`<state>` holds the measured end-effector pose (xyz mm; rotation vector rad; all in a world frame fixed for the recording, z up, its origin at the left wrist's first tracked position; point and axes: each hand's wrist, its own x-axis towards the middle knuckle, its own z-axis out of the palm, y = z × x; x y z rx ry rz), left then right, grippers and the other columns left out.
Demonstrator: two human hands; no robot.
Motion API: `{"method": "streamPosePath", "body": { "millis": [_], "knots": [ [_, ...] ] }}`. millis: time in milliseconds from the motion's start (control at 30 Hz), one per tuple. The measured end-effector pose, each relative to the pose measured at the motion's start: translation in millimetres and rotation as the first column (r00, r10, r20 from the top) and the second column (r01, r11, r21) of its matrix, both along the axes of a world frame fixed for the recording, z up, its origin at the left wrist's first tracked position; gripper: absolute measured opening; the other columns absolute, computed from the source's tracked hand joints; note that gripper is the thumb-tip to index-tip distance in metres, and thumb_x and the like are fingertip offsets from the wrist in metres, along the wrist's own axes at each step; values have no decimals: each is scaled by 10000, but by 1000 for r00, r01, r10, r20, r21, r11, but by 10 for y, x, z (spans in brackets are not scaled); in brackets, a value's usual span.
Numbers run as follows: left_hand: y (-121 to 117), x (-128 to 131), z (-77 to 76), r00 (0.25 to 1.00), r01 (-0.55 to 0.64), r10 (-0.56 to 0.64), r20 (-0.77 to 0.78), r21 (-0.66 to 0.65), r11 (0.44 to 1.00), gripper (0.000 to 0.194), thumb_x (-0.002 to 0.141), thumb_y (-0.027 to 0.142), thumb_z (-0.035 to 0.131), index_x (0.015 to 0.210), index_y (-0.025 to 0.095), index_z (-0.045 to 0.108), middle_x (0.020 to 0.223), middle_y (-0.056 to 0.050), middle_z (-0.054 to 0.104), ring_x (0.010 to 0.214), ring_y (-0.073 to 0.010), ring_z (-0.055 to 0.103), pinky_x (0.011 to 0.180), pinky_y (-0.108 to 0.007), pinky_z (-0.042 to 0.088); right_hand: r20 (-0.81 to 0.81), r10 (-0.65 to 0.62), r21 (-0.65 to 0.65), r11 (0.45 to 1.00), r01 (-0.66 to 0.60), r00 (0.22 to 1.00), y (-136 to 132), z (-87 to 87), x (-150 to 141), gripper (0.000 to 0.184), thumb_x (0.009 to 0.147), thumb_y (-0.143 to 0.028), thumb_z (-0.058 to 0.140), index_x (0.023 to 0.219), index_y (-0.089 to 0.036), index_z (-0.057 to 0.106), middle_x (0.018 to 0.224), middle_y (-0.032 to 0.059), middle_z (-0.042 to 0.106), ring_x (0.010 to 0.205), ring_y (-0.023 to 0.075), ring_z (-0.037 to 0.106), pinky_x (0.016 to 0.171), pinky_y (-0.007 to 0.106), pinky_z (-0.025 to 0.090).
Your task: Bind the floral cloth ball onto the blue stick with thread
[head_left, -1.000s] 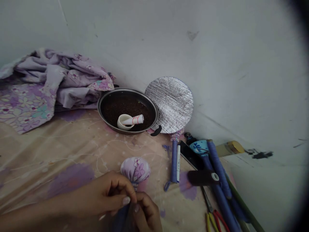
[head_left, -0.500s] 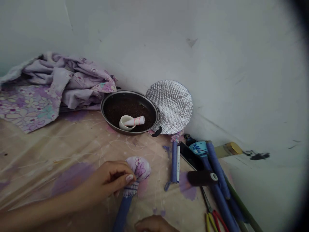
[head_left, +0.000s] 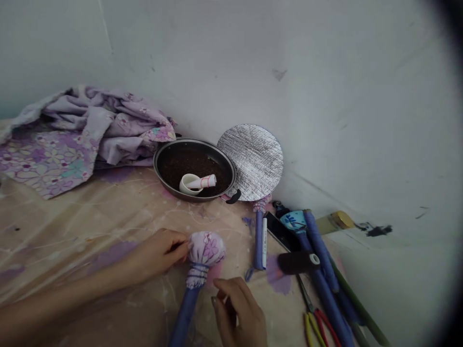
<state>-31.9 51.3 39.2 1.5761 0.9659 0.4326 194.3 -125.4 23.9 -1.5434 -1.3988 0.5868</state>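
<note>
A blue-wrapped stick [head_left: 187, 308] rises from the bottom edge and ends in a rounded head covered in floral cloth [head_left: 208, 248]. Dark thread or cord binds the gathered cloth below the head [head_left: 197, 274]. At the left side of the head, my left hand [head_left: 162, 250] is closed, its fingertips pinching the cloth's edge. To the right of the stick is my right hand [head_left: 241, 311], fingers bent, with thumb and forefinger a little apart. I see nothing between them, though a fine thread would be hard to make out.
A dark pan [head_left: 170, 185] holds brown material and a white cup [head_left: 186, 184] with a cloth-wrapped piece. Behind it leans a silver disc [head_left: 256, 159]. Floral fabric [head_left: 130, 115] is heaped left. At right lie a dark thread spool [head_left: 294, 263], pliers [head_left: 314, 320] and blue-wrapped sticks [head_left: 327, 299].
My left hand has shifted from the front of the cloth head to its left side, uncovering the binding. My right hand has come up from the bottom edge, beside the stick.
</note>
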Motion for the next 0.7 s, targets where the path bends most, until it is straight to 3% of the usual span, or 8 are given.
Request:
{"method": "streamPosePath", "body": {
  "millis": [100, 200, 367, 467, 567, 633, 700],
  "knots": [
    [42, -23, 72, 1000, 31, -31, 3, -41, 999, 366, 1025, 348, 619, 677, 244, 667, 584, 88, 584, 491, -102, 517, 516, -199, 357, 158, 33, -11, 999, -32, 987, 81, -245, 31, 375, 1102, -182, 788, 1339, -413, 965, 1084, 72, 875, 747, 227, 795, 756, 304, 664],
    [42, -57, 134, 999, 54, -55, -1, -91, 994, 335, 986, 294, 570, 679, 223, 684, 590, 98, 601, 488, -77, 511, 522, -169, 346, 317, 166, -11, 985, -171, 934, 147, -339, 69, 535, 1092, -128, 767, 1515, -433, 890, 1100, 60, 887, 783, 245, 849, 730, 293, 651],
    [62, -49, 123, 995, 86, -94, -35, -186, 979, 271, 896, 291, 575, 654, 226, 679, 579, 79, 603, 497, -91, 513, 533, -184, 344, 612, 249, 16, 945, -327, 750, 322, -170, -75, 632, 1028, -105, 750, 1632, -287, 799, 1043, 61, 879, 700, 252, 837, 574, 295, 553],
    [101, -30, 61, 992, 96, -111, -57, -221, 971, 241, 850, 330, 617, 643, 230, 687, 594, 44, 639, 505, -125, 543, 542, -229, 366, 688, 271, -51, 944, -327, 674, 408, -94, -163, 570, 980, -35, 749, 1492, -271, 829, 1024, 38, 836, 679, 222, 786, 555, 280, 468],
    [132, -31, 3, 993, 74, -92, -68, -227, 971, 268, 863, 354, 621, 631, 230, 669, 603, 35, 642, 525, -135, 550, 565, -250, 373, 571, 213, 58, 953, -298, 793, 448, -167, -181, 199, 1054, -111, 731, 1101, -285, 815, 943, 11, 722, 642, 194, 658, 573, 290, 372],
    [143, -36, -35, 994, 67, -85, -67, -238, 969, 288, 876, 361, 630, 627, 225, 673, 604, 31, 650, 523, -138, 561, 567, -256, 386, 450, 159, 169, 951, -258, 879, 457, -237, -169, 208, 1147, -218, 655, 974, -282, 753, 918, 10, 649, 650, 192, 594, 600, 303, 365],
    [145, -36, -87, 995, 67, -84, -54, -260, 963, 269, 886, 355, 637, 664, 219, 704, 608, 31, 667, 511, -143, 583, 554, -255, 400, 386, 146, 217, 945, -244, 911, 462, -257, -148, 285, 1204, -264, 564, 982, -281, 742, 954, 22, 648, 722, 205, 635, 651, 299, 437]
  ]
}}
